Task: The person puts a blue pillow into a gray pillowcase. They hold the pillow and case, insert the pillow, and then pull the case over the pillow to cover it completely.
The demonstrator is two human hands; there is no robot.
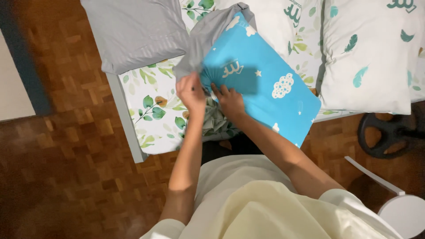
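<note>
A bright blue pillow (261,84) with white clouds and stars lies tilted across the bed's near edge. A grey pillowcase (208,37) covers its far upper-left corner and bunches down toward my hands. My left hand (191,90) is shut on the gathered grey fabric at the pillow's left corner. My right hand (229,101) grips the pinched blue corner of the pillow right beside it, fingers curled into the folds.
A grey pillow (137,31) lies at the bed's upper left. Two white pillows with feather prints (367,57) sit to the right on a leaf-print sheet (152,106). Parquet floor (66,155) spreads left; a black weight plate (389,132) and a white round object (405,214) sit right.
</note>
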